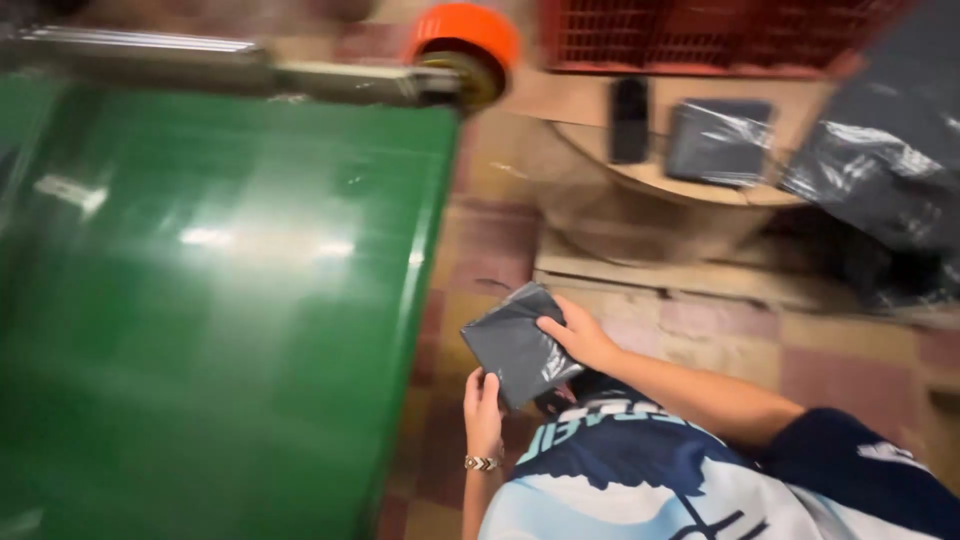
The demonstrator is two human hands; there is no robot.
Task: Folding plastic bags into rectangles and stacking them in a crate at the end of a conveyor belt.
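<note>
A flat dark grey plastic packet [512,345] is held in both hands above the tiled floor, just right of the green belt. My left hand [483,408], with a bracelet on the wrist, grips the packet's lower corner. My right hand [578,335] lies over its right edge, fingers spread on the top face. My blue and white shirt [650,480] fills the bottom right of the view. The picture is blurred by motion.
A wide green conveyor belt [210,290] fills the left side, with a metal roller [250,65] and an orange end cap [465,35] at its far end. Beyond stand a red plastic crate [690,35], a round wooden stand [650,200] with dark packets, and grey plastic bags [880,170].
</note>
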